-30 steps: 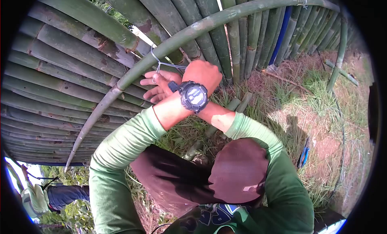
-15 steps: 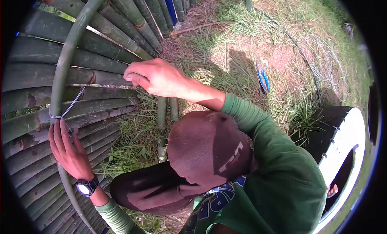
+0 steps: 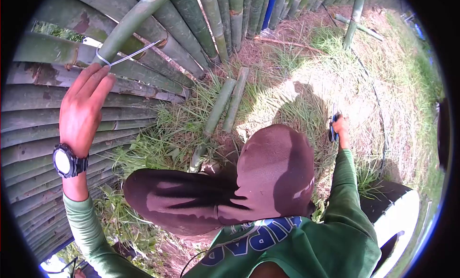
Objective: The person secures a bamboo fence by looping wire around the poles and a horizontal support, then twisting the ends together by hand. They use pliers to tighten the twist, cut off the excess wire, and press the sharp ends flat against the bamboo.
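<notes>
I have my left hand (image 3: 81,115) against the curved pole (image 3: 129,28), fingers close together just below the wire (image 3: 134,53) looped around it; whether they grip, I can't tell. The wire's free end slants across the bamboo slats (image 3: 48,79) behind the pole. Well to the right of the pole, my right hand (image 3: 341,126) is at the blue pliers (image 3: 333,130) on the grass, its fingers too small to judge as closed. Two cut bamboo pieces (image 3: 220,105) lie between. On the green shirt (image 3: 306,244) I read "UPAR"; the watch (image 3: 62,161) face is washed out.
</notes>
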The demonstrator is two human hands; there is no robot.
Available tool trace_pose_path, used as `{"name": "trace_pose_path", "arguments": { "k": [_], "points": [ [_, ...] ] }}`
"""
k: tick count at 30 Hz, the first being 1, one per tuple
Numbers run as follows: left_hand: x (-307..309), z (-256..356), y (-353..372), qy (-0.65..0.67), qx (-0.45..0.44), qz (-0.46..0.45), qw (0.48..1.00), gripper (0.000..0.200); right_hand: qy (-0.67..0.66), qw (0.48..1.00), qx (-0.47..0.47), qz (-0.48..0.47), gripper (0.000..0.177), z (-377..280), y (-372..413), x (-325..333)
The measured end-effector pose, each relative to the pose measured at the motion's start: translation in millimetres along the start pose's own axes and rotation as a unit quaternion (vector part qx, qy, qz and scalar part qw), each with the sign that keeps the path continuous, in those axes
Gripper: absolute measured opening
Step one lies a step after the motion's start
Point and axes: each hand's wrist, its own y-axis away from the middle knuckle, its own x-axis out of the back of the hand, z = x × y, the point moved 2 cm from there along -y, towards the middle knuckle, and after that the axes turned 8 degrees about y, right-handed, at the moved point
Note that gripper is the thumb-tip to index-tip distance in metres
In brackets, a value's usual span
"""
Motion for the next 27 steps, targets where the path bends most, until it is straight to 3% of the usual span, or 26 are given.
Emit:
{"name": "trace_pose_path", "arguments": {
  "k": [4,7,8,10,12,13,14,16,19,21,24,25,26,27],
  "points": [
    [-1,24,10,-0.011,0.052,0.053,0.997,0.042,0.015,1.000,-0.011,-0.002,0.068,-18,16,5],
    [-2,26,32,0.042,0.101,0.180,0.978,0.033,0.009,1.000,-0.029,0.006,0.068,-6,1,-16],
    [-4,28,40,0.029,0.111,0.183,0.976,0.033,0.006,0.999,-0.034,0.011,0.069,0,-7,-25],
    [-6,38,57,0.087,0.160,0.227,0.957,0.030,-0.080,0.995,0.044,-0.029,0.069,56,-87,-109],
    [-13,48,69,0.167,0.234,0.259,0.922,0.021,-0.235,0.966,-0.102,-0.038,0.066,60,-72,-69],
    [-18,53,71,0.266,0.306,0.268,0.874,0.020,-0.238,0.966,-0.091,-0.033,0.066,57,-72,-48],
    [-24,57,73,0.362,0.370,0.274,0.810,0.020,-0.221,0.971,-0.086,0.031,0.065,58,-72,-24],
    [-36,55,73,0.431,0.389,0.277,0.766,0.021,-0.187,0.966,-0.082,0.158,0.065,60,-67,24],
    [-42,53,64,0.472,0.382,0.274,0.746,0.024,-0.236,0.913,-0.071,0.327,0.064,47,-49,102],
    [-43,54,58,0.493,0.382,0.251,0.740,0.028,-0.241,0.898,-0.082,0.359,0.062,33,-50,151],
    [-43,58,53,0.525,0.389,0.213,0.726,0.030,-0.214,0.775,-0.010,0.594,0.054,-43,46,267],
    [-50,59,52,0.575,0.375,0.213,0.696,0.039,-0.189,0.734,0.031,0.652,0.054,-62,71,299],
    [-55,58,49,0.570,0.381,0.217,0.695,0.039,-0.220,0.731,0.035,0.645,0.053,-78,87,327],
    [-60,58,44,0.664,0.374,0.239,0.602,0.044,-0.261,0.752,0.065,0.602,0.053,-99,114,356]
  ]
}}
